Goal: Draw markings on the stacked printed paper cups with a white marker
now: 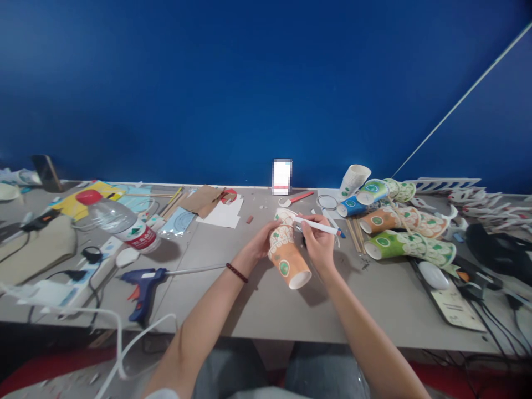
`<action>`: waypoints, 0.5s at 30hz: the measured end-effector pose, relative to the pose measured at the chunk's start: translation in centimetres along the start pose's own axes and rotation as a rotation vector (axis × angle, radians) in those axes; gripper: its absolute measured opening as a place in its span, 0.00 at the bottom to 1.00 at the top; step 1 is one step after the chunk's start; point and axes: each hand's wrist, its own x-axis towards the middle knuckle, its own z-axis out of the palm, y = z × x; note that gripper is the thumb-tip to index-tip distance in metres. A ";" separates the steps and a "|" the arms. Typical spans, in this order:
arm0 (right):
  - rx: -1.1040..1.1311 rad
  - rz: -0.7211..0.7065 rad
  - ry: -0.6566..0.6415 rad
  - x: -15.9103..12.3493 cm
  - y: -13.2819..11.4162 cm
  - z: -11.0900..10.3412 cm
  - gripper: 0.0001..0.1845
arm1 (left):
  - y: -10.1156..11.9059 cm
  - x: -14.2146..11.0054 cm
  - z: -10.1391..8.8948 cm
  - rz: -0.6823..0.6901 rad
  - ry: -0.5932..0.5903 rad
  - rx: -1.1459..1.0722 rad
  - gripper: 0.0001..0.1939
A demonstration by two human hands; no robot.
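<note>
My left hand (262, 241) is closed around a joined pair of paper cups (291, 265), one orange with a green round mark, the other cream with a leaf pattern. The pair lies tilted over the middle of the table, its orange end toward me. In my right hand (319, 245) is a white marker pen (319, 225) with a blue end. Its tip points left at the upper cup, and I cannot tell whether it touches. My left fingers are partly hidden behind the cups.
Joined paper cups (390, 244) and stacked white cups (354, 178) are at the right, near wooden sticks (355, 235). A glue gun (145, 288), a tilted water bottle (124, 221) and a power strip (89, 274) occupy the left. Scissors (299, 198) lie behind my hands.
</note>
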 end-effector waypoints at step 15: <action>-0.060 -0.016 0.012 0.1 0.3 -0.1 0.12 | 0.0 -0.1 0.1 0.010 0.047 0.031 0.13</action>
